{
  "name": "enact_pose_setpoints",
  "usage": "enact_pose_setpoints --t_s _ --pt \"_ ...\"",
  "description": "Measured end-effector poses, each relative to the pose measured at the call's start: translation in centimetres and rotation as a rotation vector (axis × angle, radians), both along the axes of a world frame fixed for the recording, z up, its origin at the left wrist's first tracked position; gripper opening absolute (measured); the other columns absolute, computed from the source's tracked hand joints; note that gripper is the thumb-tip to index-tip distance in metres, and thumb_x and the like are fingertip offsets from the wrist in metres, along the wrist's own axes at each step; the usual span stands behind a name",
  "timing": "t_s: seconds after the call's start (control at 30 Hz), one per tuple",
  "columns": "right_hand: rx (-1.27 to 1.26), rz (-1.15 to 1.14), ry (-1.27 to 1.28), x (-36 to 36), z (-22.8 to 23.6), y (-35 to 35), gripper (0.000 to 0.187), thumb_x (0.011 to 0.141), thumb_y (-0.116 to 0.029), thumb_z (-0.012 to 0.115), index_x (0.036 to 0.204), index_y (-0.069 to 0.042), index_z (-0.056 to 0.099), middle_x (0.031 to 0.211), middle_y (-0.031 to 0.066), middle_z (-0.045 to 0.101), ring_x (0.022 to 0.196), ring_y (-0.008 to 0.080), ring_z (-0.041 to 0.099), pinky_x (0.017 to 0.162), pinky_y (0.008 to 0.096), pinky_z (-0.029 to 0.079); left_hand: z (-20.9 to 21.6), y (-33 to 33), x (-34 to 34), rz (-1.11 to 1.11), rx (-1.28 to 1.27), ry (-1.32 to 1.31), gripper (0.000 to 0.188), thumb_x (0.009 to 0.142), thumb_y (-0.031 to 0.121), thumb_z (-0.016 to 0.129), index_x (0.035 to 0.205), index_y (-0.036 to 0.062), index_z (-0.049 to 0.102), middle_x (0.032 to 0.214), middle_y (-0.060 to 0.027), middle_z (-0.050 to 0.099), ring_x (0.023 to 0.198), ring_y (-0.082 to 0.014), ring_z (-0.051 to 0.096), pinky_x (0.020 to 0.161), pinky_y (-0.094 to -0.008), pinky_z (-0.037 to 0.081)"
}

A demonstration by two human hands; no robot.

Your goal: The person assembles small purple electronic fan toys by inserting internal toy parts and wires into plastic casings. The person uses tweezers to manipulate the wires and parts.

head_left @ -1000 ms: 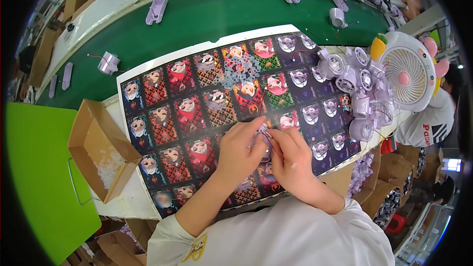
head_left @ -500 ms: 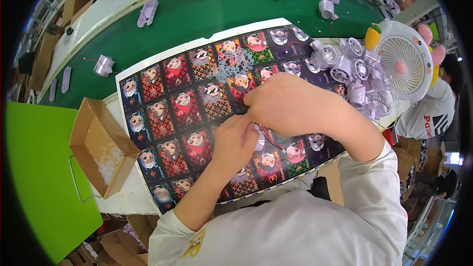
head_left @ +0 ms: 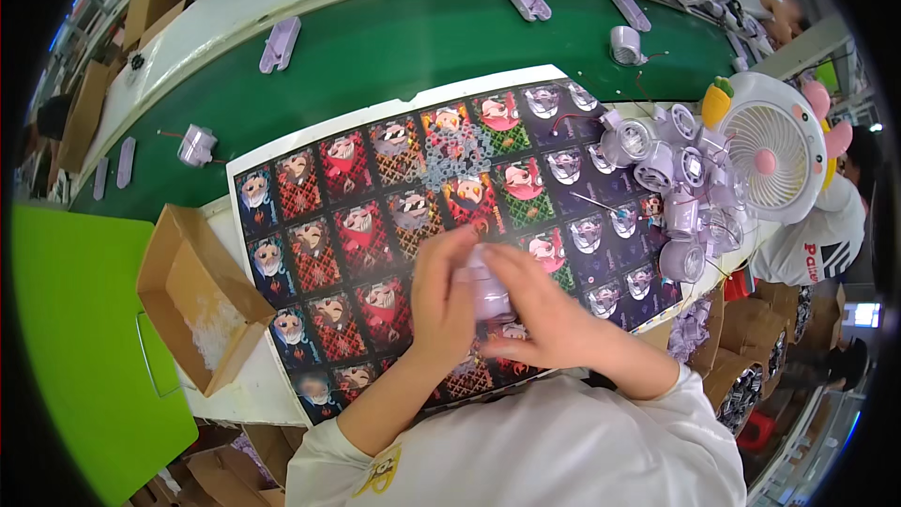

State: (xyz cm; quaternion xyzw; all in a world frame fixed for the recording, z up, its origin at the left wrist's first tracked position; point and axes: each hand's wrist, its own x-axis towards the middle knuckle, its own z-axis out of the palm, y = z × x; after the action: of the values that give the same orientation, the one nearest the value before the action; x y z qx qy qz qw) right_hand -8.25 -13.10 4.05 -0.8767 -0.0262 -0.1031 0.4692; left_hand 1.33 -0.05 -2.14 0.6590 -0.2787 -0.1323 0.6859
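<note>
A lilac plastic housing (head_left: 490, 293) stands between my hands above a printed sheet (head_left: 324, 299). My left hand (head_left: 445, 296) is closed round its left side. My right hand (head_left: 544, 314) closes on it from the right, its thumb apart and its fingertips at the top. My hands partly cover the housing. Beyond them, a pile of small translucent rings (head_left: 454, 155) lies on the sheet. A thin rod-like tool (head_left: 593, 202) rests to the right, near several similar lilac round housings (head_left: 683, 211) with wires.
An open cardboard box (head_left: 178, 263) with small clear pieces stands at left, beside a bright green panel (head_left: 75, 338). A white fan (head_left: 765, 155) with a carrot ornament is at right. Lilac parts (head_left: 280, 44) lie on the green belt (head_left: 394, 47) ahead. Another person (head_left: 817, 235) is at far right.
My right hand has come down and nearer my body, to the housing's right side. The housing, mostly hidden before, now shows between both hands. The view has shifted slightly.
</note>
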Motion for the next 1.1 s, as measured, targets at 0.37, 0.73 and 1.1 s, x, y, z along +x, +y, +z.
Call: enact_pose_setpoints --t_s 0.37,0.73,1.1 --pt "-0.612 -0.367 0.19 24.2 -3.0 -18.6 0.056 0.074 -0.038 0.074 0.119 -0.008 0.062 0.121 0.0255 0.054 0.105 0.041 0.058 0.089 0.046 0.05 0.2 0.2 2.2 -0.019 -0.085 0.333 0.036 0.093 0.0 0.047 0.129 -0.0002 0.052 0.122 -0.0101 0.058 0.11 -0.0181 0.057 0.097 -0.0322 0.045" --pt "-0.989 -0.801 0.576 18.0 -1.6 -33.4 0.061 0.077 -0.029 0.074 0.129 -0.008 0.05 0.129 0.0226 0.05 0.112 0.0466 0.056 0.096 0.0503 0.047 0.7 0.0 1.7 -0.128 0.009 0.382 0.022 0.097 0.005 0.049 0.116 -0.0012 0.06 0.102 -0.0094 0.066 0.095 -0.0148 0.063 0.086 -0.0285 0.049" --pt "0.232 0.484 -0.206 6.9 1.5 -3.5 0.024 0.077 -0.004 0.076 0.097 -0.009 0.064 0.109 0.012 0.059 0.11 0.0301 0.055 0.095 0.0424 0.042 2.1 1.6 2.0 -0.066 -0.294 0.582 0.048 0.105 0.04 0.036 0.126 0.0003 0.052 0.118 -0.0152 0.061 0.107 -0.0227 0.062 0.094 -0.0369 0.05"
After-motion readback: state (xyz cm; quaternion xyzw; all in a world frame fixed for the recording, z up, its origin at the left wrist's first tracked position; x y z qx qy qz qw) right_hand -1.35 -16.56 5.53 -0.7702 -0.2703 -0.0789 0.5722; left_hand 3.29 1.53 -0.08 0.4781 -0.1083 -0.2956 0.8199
